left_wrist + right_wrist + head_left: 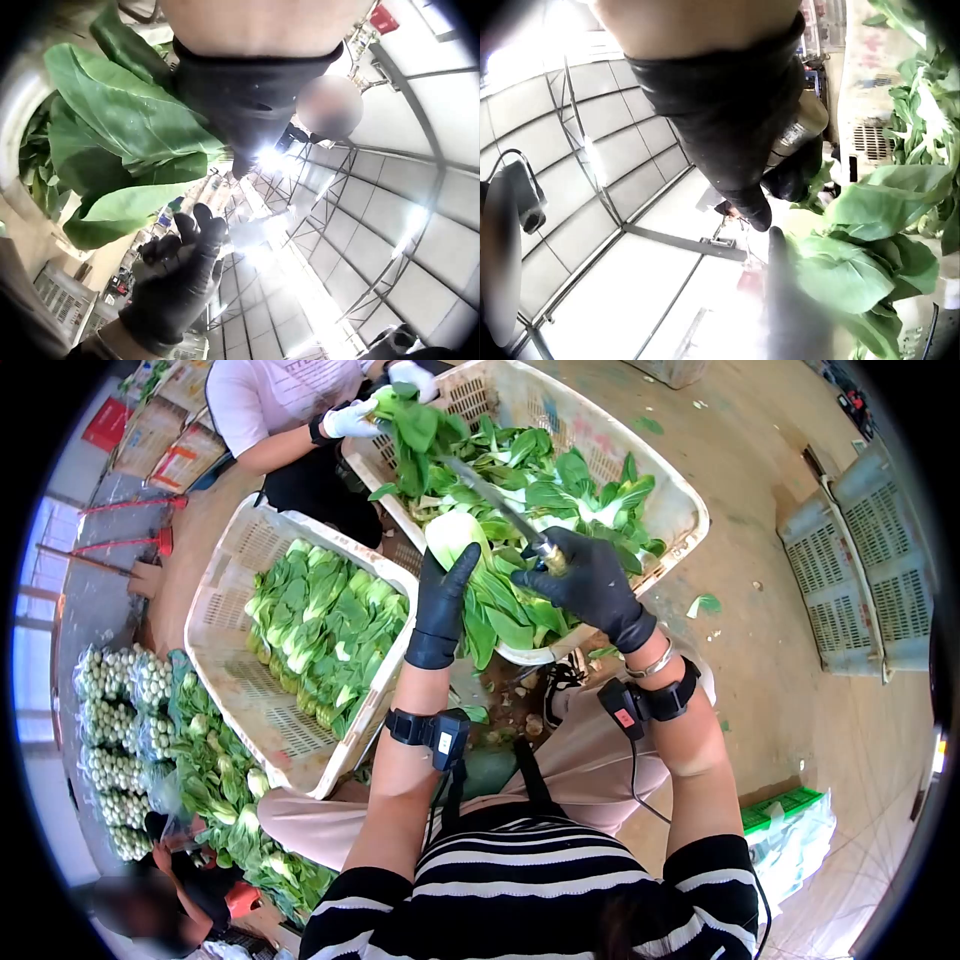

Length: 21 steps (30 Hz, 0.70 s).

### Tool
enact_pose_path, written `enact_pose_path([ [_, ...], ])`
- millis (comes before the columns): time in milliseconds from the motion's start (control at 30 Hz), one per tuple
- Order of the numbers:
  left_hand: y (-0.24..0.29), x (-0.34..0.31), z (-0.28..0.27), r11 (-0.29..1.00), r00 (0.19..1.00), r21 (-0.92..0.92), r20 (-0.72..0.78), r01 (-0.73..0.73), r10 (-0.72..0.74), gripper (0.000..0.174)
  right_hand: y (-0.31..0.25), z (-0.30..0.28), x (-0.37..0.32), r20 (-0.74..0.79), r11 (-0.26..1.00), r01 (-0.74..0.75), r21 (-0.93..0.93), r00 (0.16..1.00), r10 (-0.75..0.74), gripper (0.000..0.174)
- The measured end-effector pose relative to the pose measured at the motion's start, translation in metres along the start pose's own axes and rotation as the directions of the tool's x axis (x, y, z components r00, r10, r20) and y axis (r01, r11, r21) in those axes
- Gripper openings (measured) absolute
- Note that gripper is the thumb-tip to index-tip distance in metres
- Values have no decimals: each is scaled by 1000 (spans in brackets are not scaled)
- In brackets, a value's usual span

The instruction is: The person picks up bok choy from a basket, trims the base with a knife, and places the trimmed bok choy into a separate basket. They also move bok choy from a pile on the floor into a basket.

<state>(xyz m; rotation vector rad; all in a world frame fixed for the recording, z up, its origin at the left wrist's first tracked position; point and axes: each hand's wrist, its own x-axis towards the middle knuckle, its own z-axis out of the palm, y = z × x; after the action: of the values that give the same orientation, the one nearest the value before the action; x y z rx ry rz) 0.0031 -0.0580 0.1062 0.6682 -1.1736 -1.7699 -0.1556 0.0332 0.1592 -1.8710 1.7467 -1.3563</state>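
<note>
My black-gloved left hand [440,605] grips a bok choy [510,615], its pale base up by the thumb and its green leaves hanging to the right. In the left wrist view its broad leaves [127,112] spread out beside the palm. My right hand [590,585], also gloved in black, holds a knife [500,505] by the handle, fingers curled round it. The blade points up and left, above the bok choy. From the right wrist, the knife handle [799,127] shows within the fist, and the leaves [847,274] lie close below the fingers.
A large crate [690,510] of loose bok choy stands ahead. At left, another crate [225,575] holds neatly stacked bok choy. A white-gloved person [270,410] opposite holds a bunch. Stacked crates [830,570] stand right; bagged vegetables [115,730] lie far left.
</note>
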Motion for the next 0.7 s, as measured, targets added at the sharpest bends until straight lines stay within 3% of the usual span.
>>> enact_pose_path([
  [33,3,-2,0,999,999,21,6,-34,34,43,10,11,-1,-38,985,171,3,984,-171,32],
  [167,8,-9,1,998,999,26,11,-49,48,44,22,27,-1,-37,951,310,-5,950,-310,29],
  [200,6,-8,-1,999,999,7,13,-49,49,43,18,22,-1,120,987,108,116,985,-122,26],
  [233,5,-9,-3,999,999,5,13,-49,49,43,16,19,-1,294,973,-115,200,954,53,24],
  [300,8,-11,-3,996,999,-68,11,54,-53,42,15,16,0,319,960,-139,243,946,56,21],
  [367,3,-10,-3,998,999,-66,-28,22,-24,41,11,15,3,452,862,-398,314,861,232,19],
  [400,-2,-7,-6,985,992,-153,-82,85,-98,41,11,16,2,454,861,-399,315,860,232,19],
  [467,-9,-1,-13,952,950,-254,-212,173,-230,41,8,18,0,360,969,-32,243,931,-60,16],
  [500,-10,1,-18,925,936,-325,-219,195,-274,39,3,14,-1,364,969,-29,243,929,-64,16],
  [567,-7,0,-27,853,925,-473,-175,223,-338,39,-4,-3,-1,48,932,-240,272,971,236,16],
  [633,-14,-1,-39,849,933,-484,-159,211,-322,38,30,-23,7,-271,963,-267,-32,930,249,13],
  [700,-17,1,-44,854,950,-484,-126,191,-285,40,55,-43,13,-303,872,-211,-441,950,77,13],
])
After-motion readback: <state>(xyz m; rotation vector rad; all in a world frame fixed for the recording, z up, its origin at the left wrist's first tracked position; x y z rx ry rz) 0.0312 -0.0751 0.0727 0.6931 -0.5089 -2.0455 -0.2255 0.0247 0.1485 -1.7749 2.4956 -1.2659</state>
